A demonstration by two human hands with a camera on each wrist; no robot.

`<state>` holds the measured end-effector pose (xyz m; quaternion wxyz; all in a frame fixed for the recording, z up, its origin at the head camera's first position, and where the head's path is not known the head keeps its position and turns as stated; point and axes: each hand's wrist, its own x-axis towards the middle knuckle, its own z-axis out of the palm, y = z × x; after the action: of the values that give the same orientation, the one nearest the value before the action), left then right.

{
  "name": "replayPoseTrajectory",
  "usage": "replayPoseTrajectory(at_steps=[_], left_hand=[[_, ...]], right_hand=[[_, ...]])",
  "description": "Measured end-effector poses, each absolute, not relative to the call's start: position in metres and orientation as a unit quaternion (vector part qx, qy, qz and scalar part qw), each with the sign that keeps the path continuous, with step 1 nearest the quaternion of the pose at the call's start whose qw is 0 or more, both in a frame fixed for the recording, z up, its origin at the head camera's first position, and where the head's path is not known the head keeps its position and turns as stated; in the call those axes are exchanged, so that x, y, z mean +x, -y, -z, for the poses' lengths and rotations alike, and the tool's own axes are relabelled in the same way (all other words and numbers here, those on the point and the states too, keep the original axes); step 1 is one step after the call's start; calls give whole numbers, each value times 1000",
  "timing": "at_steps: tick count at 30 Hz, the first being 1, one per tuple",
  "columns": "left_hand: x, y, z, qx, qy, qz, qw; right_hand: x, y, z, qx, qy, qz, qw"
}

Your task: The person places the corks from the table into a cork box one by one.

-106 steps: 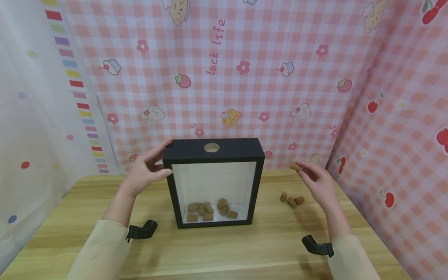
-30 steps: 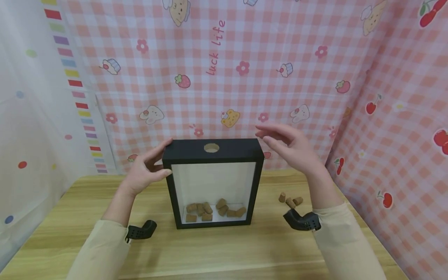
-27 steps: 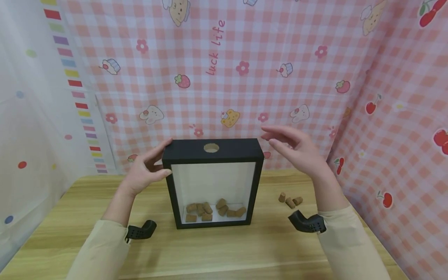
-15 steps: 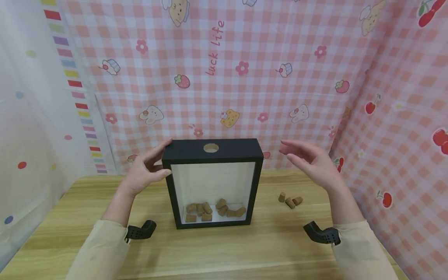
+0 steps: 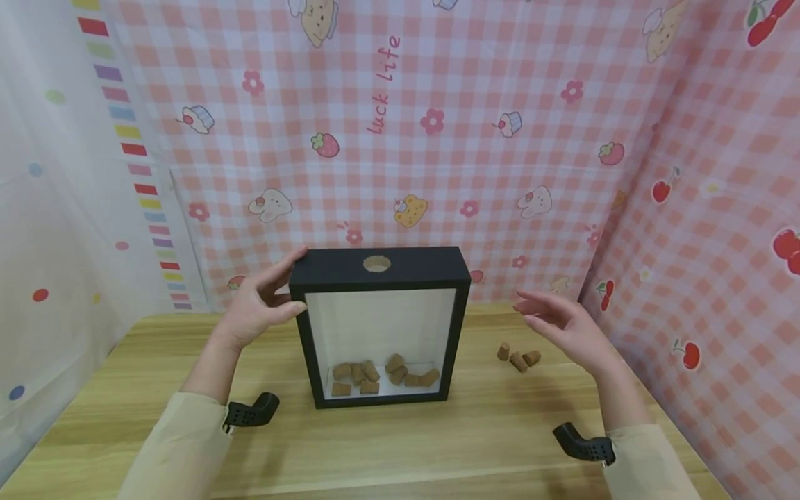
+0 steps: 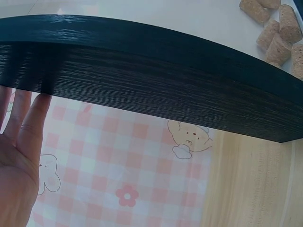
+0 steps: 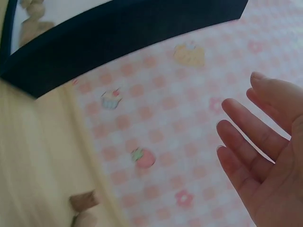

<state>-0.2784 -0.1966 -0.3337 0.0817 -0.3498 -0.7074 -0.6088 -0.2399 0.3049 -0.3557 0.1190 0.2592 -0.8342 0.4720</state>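
Observation:
A black shadow-box frame (image 5: 380,276) with a clear front and a round hole (image 5: 377,264) in its top stands upright on the table. Several corks (image 5: 369,371) lie inside along its bottom. My left hand (image 5: 259,305) holds the frame's upper left corner, thumb at the front edge and fingers reaching behind; the left wrist view shows those fingers (image 6: 32,120) against the black side. Right of the frame, my right hand (image 5: 565,326) hovers with nothing in it, fingers loosely bent and apart (image 7: 246,127). Below and left of it lie 3 loose corks (image 5: 519,361).
The wooden table (image 5: 400,451) ends at a pink checked cloth (image 5: 431,160) hung behind it and another cloth (image 5: 719,243) on the right. A white dotted cloth (image 5: 69,264) hangs at the left. Each wrist carries a black camera mount (image 5: 584,444).
My right hand carried a cork earlier; one more cork now lies inside the frame at the right. The emptied hand has moved back right and down toward the loose corks. My left hand has stayed put.

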Motion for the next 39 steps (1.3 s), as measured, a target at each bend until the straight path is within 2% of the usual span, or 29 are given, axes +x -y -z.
replayPoseTrajectory(at_steps=[8, 23, 28, 32, 39], left_hand=[[-278, 196, 333, -361, 693, 619, 76], [-279, 196, 333, -360, 695, 618, 78], [-279, 196, 333, -356, 700, 614, 76], [-279, 196, 333, -357, 698, 616, 74], [-280, 196, 333, -358, 697, 616, 75]], right_hand=[[-245, -323, 393, 223, 857, -460, 72], [-253, -352, 443, 170, 885, -427, 68], [-255, -358, 456, 162, 881, -443, 43], [-257, -359, 463, 162, 880, -445, 33], [-262, -361, 474, 184, 879, -438, 49]])
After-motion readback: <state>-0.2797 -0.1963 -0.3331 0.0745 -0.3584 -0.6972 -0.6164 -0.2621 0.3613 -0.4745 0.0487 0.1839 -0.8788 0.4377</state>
